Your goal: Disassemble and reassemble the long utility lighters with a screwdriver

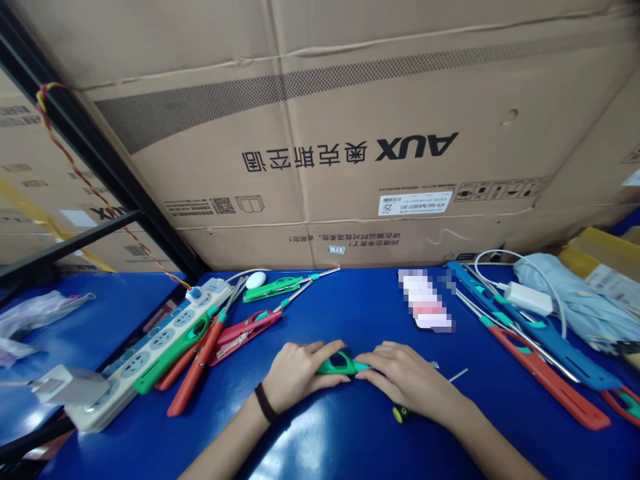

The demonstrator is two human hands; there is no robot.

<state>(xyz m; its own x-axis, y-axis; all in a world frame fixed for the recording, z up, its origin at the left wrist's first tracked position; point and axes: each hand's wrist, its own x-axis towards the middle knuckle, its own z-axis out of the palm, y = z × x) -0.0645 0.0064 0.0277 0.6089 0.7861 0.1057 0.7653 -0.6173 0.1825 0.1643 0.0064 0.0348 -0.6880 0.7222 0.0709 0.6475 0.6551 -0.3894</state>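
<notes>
Both hands hold a green utility lighter low over the middle of the blue table. My left hand, with a dark band at the wrist, is closed round its green handle near the trigger opening. The fingers of my right hand pinch its teal collar at the front; that hand hides what lies beyond. A tool handle with a yellow and black end pokes out beneath my right hand. To the right of that hand a thin metal rod shows; I cannot tell what it belongs to.
At left, a power strip has closed lighters against it; an opened green lighter and opened red lighter lie nearby. At right are a phone, blue and red lighters and a charger. A large carton stands behind.
</notes>
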